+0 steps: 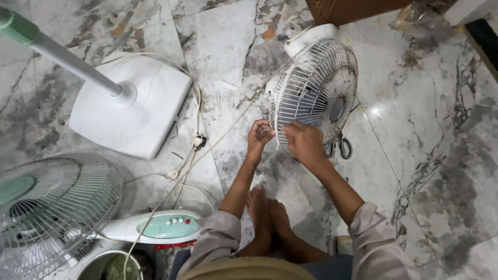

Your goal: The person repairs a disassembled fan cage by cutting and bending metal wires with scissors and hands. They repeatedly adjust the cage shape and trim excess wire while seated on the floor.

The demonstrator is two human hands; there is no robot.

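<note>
A small white fan head [316, 88] with a dusty wire grille stands on the marble floor in front of me. My left hand [259, 136] pinches the lower left rim of the grille with closed fingers. My right hand [305, 142] grips the bottom of the grille beside it. Both forearms reach forward over my bare feet [270, 220].
A white square fan base [140, 119] with its pole [67, 59] lies to the left, and cords [197, 142] trail across the floor. Another fan head [49, 207] with a control panel [171, 227] sits at lower left. Scissors [340, 146] lie behind the small fan.
</note>
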